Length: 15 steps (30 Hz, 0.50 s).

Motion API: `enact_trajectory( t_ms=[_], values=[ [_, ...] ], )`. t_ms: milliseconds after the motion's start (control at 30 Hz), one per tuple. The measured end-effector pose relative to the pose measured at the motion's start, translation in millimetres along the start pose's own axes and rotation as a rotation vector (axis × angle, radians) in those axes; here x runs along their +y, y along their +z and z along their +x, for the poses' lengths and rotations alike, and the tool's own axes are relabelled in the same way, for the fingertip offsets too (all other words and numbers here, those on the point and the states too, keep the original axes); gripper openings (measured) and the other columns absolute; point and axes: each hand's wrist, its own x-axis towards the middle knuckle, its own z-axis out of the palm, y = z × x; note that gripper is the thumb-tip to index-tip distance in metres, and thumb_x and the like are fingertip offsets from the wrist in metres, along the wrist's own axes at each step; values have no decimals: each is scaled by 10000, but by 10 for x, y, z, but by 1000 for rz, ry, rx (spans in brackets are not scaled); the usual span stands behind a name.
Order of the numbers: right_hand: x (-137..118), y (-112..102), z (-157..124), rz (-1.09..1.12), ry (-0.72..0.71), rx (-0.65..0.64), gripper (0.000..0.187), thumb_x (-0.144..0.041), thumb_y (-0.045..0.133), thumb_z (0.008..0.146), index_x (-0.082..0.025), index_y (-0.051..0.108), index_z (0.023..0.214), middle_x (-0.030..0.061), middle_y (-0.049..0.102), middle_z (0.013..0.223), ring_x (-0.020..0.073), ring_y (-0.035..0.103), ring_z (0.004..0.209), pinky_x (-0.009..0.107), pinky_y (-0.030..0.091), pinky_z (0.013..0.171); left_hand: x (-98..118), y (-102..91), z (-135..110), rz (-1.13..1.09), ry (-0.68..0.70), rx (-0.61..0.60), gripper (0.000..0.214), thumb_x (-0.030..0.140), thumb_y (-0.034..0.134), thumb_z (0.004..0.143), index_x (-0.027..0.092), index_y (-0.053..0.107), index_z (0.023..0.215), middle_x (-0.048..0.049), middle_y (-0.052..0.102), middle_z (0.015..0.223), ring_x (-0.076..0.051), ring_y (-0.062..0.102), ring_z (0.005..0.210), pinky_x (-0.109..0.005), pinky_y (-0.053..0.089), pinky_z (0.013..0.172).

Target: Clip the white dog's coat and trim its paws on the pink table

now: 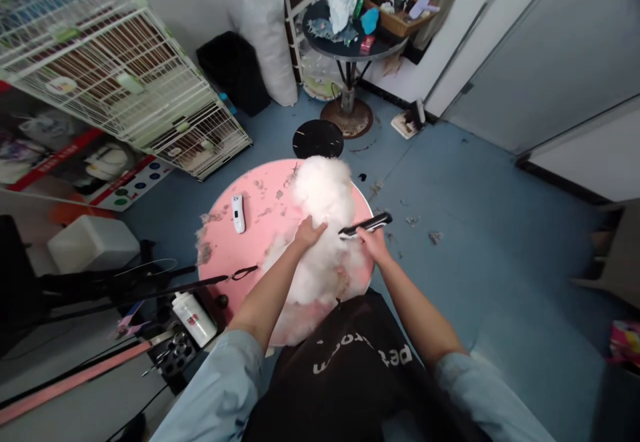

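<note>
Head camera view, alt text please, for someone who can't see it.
A person's right hand holds black clippers over what looks like a fluffy white dog on a round pink table, while the left hand rests on the dog. A white clipper and gray fur clippings share the table.

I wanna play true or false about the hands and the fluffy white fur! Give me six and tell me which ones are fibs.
1. The white tool lies on the table. True.
2. The table is green. False: it is pink.
3. The right hand holds the black tool. True.
4. The black tool touches the white tool. False: they are apart.
5. The left hand touches the white fur. True.
6. The apron has no letters. False: it has pale letters.
</note>
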Motion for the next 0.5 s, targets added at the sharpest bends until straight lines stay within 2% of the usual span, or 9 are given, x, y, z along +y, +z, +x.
enact_trajectory(
  t_ms=[33,100,167,200,267,333,433,500],
  values=[
    [-60,-61,78,15,-11,68,189,-335,586,711,-177,635,803,-31,573,576,102,455,486,232,374,473,19,-6,-22,-1,-5,26,659,566,549,837,65,526,1264,-232,566,1302,-338,519,1249,-428,401,1052],
    [-183,-133,235,41,-26,143,192,-346,564,739,-179,626,810,-40,540,537,102,435,473,234,354,468,95,1,-93,-25,24,184,596,496,540,861,63,523,1270,-237,517,1356,-338,444,1321,-451,348,1104],
    [-276,-125,311,59,-20,128,184,-352,618,716,-179,626,774,-41,528,508,106,442,464,237,348,462,222,38,-196,-133,150,385,486,401,462,915,108,512,1299,-190,464,1429,-284,376,1379,-436,300,1150],
    [-304,-96,306,67,-10,102,188,-357,651,695,-179,624,748,-41,521,492,108,446,456,239,347,457,297,66,-255,-214,247,377,444,370,403,941,138,517,1302,-156,485,1421,-249,405,1362,-412,325,1141],
    [-319,-17,225,97,17,55,221,-390,677,686,-180,615,710,-43,498,462,106,435,429,241,339,441,446,133,-374,-337,367,180,429,347,333,964,164,527,1300,-116,563,1355,-205,530,1247,-357,425,1064],
    [-289,39,103,136,38,55,266,-445,648,723,-183,605,710,-55,451,435,98,396,396,241,324,423,554,190,-492,-346,390,-9,401,362,352,961,180,577,1239,-88,657,1213,-191,630,1078,-322,502,950],
    [-213,-7,-15,177,45,122,321,-511,583,775,-190,587,748,-67,416,430,89,350,371,240,323,407,593,199,-683,-183,351,-189,384,359,329,971,188,659,1070,-61,723,888,-185,678,809,-314,539,783],
    [-177,-113,8,191,46,163,347,-548,560,778,-202,569,785,-41,508,500,94,389,389,243,360,419,558,131,-800,-17,422,-343,350,323,374,952,200,696,888,-60,701,755,-201,672,747,-327,532,749]
  ],
)
